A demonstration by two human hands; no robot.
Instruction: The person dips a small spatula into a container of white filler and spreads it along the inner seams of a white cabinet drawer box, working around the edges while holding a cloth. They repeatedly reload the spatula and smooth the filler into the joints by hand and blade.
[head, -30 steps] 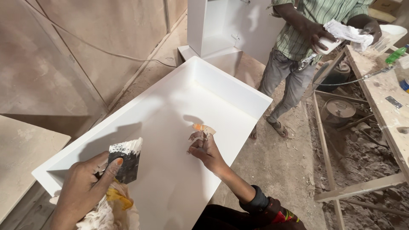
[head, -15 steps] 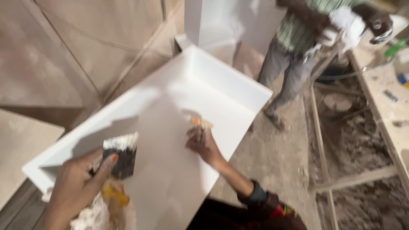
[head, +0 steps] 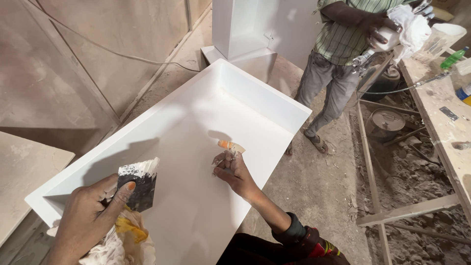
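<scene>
The right hand point(head: 234, 172) is resting on the inner face of the white panel point(head: 196, 162), fingers curled shut around a small knife point(head: 230, 146) whose orange-tipped blade is pressing flat on the white surface just ahead of the knuckles. The knife is pointing up and away from the person, toward the far rim of the panel, and its long axis is running roughly along the forearm.

The left hand point(head: 93, 216) is hovering over the near left corner of the panel, closed around a dark scraper point(head: 138, 184) smeared with white paste along its top edge; a yellow-stained rag point(head: 122, 240) is bunched under the same hand. The scraper is standing almost upright, its broad edge facing the right hand.

The panel is a shallow tray with raised rims, lying tilted, its long axis running from the near left to the far right. The spot under the knife is lying near the middle, so the right hand is the nearer one; the left is well apart, down toward the near end.

Beyond the far rim another person point(head: 338, 64) is standing beside a dusty desk point(head: 441, 118), holding a spray gun point(head: 378, 46) wrapped in cloth.
</scene>
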